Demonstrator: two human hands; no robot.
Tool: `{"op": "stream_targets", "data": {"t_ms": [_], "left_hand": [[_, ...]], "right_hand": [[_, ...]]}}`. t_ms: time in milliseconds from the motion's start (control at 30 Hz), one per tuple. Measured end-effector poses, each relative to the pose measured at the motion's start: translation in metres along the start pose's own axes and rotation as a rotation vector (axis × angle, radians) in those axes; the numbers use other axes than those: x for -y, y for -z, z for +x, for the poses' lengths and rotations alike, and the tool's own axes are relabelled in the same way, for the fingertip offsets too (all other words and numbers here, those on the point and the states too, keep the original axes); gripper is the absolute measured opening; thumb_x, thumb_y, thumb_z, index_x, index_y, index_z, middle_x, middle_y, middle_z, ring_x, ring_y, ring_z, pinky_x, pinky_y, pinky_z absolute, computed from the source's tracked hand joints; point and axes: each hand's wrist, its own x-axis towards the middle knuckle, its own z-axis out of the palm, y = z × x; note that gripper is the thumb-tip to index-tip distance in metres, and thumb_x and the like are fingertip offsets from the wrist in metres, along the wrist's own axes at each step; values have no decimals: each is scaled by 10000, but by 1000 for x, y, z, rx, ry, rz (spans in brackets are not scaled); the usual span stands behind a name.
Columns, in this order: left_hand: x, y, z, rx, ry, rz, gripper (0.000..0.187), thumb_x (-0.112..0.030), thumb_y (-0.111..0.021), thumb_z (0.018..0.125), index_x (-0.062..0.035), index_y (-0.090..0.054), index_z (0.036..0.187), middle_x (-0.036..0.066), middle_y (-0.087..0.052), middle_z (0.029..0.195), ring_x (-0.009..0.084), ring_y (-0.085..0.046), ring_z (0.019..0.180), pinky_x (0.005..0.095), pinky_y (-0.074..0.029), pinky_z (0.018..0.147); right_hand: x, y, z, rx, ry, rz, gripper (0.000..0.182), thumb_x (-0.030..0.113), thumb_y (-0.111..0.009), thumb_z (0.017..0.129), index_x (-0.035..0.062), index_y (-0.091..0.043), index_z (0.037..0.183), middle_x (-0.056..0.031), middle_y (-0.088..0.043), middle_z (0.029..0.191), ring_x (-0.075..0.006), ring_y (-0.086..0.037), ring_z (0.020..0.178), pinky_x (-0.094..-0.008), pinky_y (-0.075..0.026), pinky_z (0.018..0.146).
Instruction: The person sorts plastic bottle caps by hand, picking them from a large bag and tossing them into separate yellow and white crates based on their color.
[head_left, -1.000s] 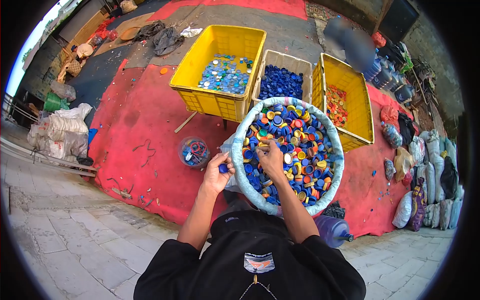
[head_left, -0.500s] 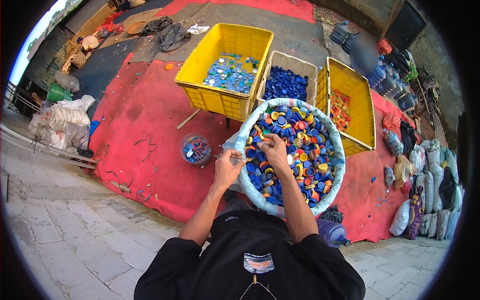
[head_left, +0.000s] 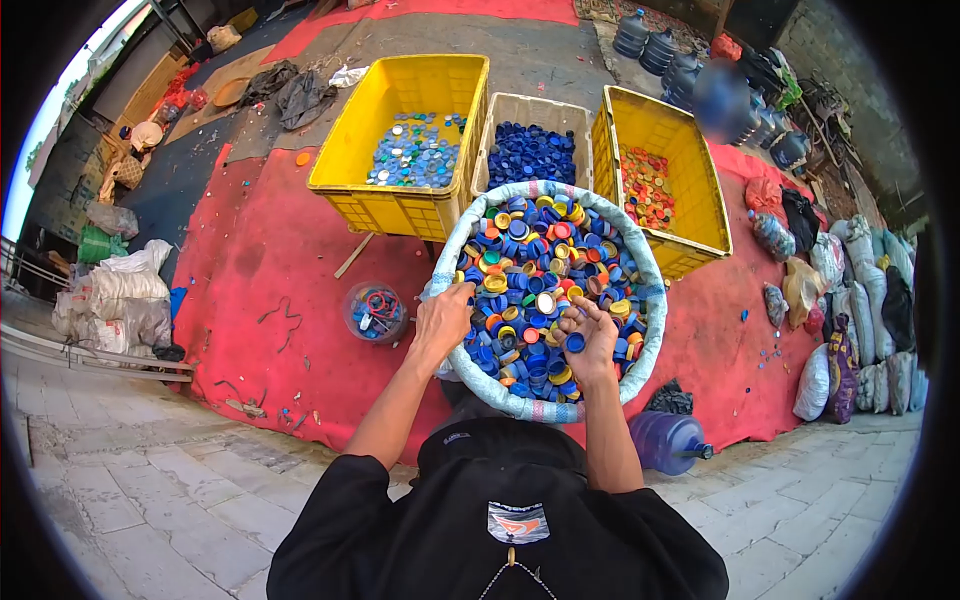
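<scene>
From where I stood, a broad red floor sheet (head_left: 300, 375) spread out on both sides of a round basket (head_left: 655, 300) with a thick rim wrapped in pale blue fabric. At the near side of the basket was a person in a black short-sleeved shirt (head_left: 430, 540). Beyond it, to the left, stood a deep yellow plastic crate (head_left: 380, 207) with pale blue, white and green caps (head_left: 415, 152) over its bottom; beyond it to the right, a second yellow plastic crate (head_left: 685, 256) held red and orange caps (head_left: 645, 182). Between those two, straight behind the basket, an off-white plastic crate (head_left: 538, 112) carried a heap of dark blue caps (head_left: 530, 157).

The basket itself was well filled with mixed plastic caps (head_left: 515, 255), blue, yellow, red, orange, white and green, lying at all angles. A translucent blue water jug (head_left: 665, 443) lay just right of the basket's near edge, and a round clear plastic tub (head_left: 375, 338) of odds and ends sat to its left.

The person's left hand (head_left: 445, 318) was at the basket's left rim, fingers bent inward; I couldn't tell whether its grip had anything in it. The right hand (head_left: 592, 335) was above the basket's near right part, palm turned up, its grip holding one small round blue plastic cap (head_left: 575, 343).
</scene>
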Motion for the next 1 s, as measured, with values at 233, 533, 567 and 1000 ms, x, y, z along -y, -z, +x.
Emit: {"op": "stream_targets", "data": {"t_ms": [233,533,567,1000], "left_hand": [[2,-9,2,-19,-2,86,264,-68,-627,821,-70,-685,1078,130,-695,1041,356,-679,848,450,-544,751],[12,-18,-6,-222,-55,-29,216,-38,-575,835,-49,-685,1021,126,-682,943,351,-672,809,435,-538,699],[16,-19,-7,-291,-56,-75,207,-46,-587,843,-42,-684,1025,118,-677,923,327,-667,790,413,-535,697],[29,8,-58,-54,676,-1888,146,-72,-533,921,-35,-556,1060,107,-663,966,152,-627,754,280,-515,626]], "right_hand": [[2,6,-14,-55,-192,120,336,373,-532,909,82,-555,1076,-38,-579,840,-167,-555,704,-285,-432,540],[-12,-27,-20,-87,-194,-143,270,250,-593,895,62,-556,1085,-21,-581,848,-133,-558,696,-270,-440,551],[-14,-33,-19,-69,-169,-237,267,226,-603,892,58,-554,1094,-12,-576,839,-125,-557,685,-268,-442,552],[-60,-88,61,407,708,-1733,279,103,-677,802,58,-622,1072,-199,-580,1031,-400,-626,883,-480,-515,736]]}}
